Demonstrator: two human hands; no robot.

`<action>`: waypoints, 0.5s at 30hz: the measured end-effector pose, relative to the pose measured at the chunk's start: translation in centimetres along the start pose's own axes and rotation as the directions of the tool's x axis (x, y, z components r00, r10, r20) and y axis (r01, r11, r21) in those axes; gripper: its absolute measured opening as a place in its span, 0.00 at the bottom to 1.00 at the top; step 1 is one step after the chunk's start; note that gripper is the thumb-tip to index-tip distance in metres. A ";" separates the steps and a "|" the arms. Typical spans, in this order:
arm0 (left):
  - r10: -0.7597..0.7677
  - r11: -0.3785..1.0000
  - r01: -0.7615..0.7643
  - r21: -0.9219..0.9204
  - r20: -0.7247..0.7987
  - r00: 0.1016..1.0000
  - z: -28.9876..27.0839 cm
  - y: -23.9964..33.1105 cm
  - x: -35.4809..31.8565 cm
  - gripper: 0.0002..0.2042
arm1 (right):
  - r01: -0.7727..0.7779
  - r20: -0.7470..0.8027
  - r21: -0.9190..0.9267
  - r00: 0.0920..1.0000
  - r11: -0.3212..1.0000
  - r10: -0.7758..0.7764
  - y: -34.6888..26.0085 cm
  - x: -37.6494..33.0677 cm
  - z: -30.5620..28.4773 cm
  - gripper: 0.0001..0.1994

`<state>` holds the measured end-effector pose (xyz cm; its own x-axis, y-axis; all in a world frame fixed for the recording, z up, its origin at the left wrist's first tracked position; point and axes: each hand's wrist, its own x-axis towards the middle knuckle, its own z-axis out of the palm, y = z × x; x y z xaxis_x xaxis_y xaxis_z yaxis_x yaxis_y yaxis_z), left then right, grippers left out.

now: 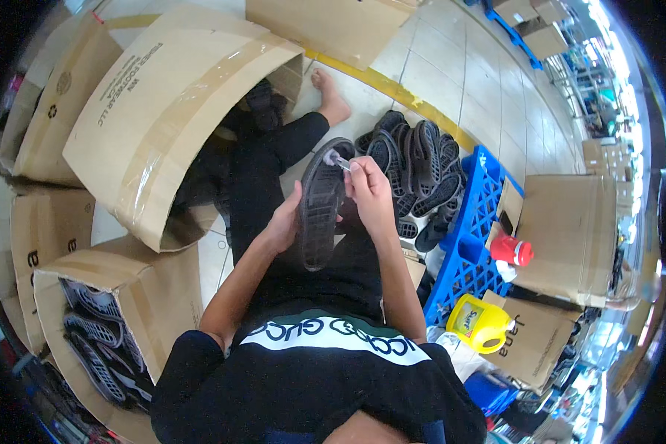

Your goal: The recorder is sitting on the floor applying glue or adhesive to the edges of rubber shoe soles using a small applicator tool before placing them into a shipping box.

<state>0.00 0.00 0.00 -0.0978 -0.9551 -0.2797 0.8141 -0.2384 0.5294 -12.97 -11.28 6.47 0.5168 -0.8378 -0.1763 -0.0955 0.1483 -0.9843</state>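
My left hand (283, 220) grips a dark slipper (320, 214) by its left edge, the ribbed sole turned up toward me and its length pointing away. Between the thumb and fingers of my right hand (368, 189) is a small brush-like tool (338, 160) with a thin light handle. Its pale, lilac-tinged head touches the far end of the sole; what the head is made of is too small to tell. Both hands are closed, above my lap.
Several dark slippers (422, 159) lie heaped on the floor at right, beside a blue plastic pallet (459, 251). A red-lidded container (512, 250) and a yellow jug (477, 323) stand there. At left, one large carton (177, 96) opens toward my leg; another (137, 296) holds slippers.
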 end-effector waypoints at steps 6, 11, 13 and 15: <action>-0.027 0.998 0.018 -0.068 -0.143 0.989 0.0 1.4 0.2 0.33 | 0.323 0.374 -0.479 0.917 0.816 -0.143 -1.1 -1.7 1.2 0.05; 0.145 0.982 -0.155 -0.109 -0.095 0.985 -0.4 1.8 1.2 0.36 | 0.309 0.404 -0.484 0.909 0.819 -0.104 0.0 -4.7 0.8 0.05; 0.120 0.980 -0.124 -0.157 -0.036 0.992 -0.4 2.6 1.0 0.37 | 0.325 0.482 -0.449 0.872 0.833 -0.081 0.7 -5.8 0.2 0.05; 0.120 0.977 -0.126 -0.170 -0.042 0.992 -0.2 3.1 1.2 0.38 | 0.297 0.523 -0.475 0.852 0.829 -0.005 0.5 -6.5 -0.5 0.06</action>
<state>2.48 -1.81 1.14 0.0252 -0.9685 -0.2476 0.9051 -0.0830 0.4169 -16.76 -6.03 7.13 0.8862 -0.4394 -0.1469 -0.3296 -0.3750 -0.8664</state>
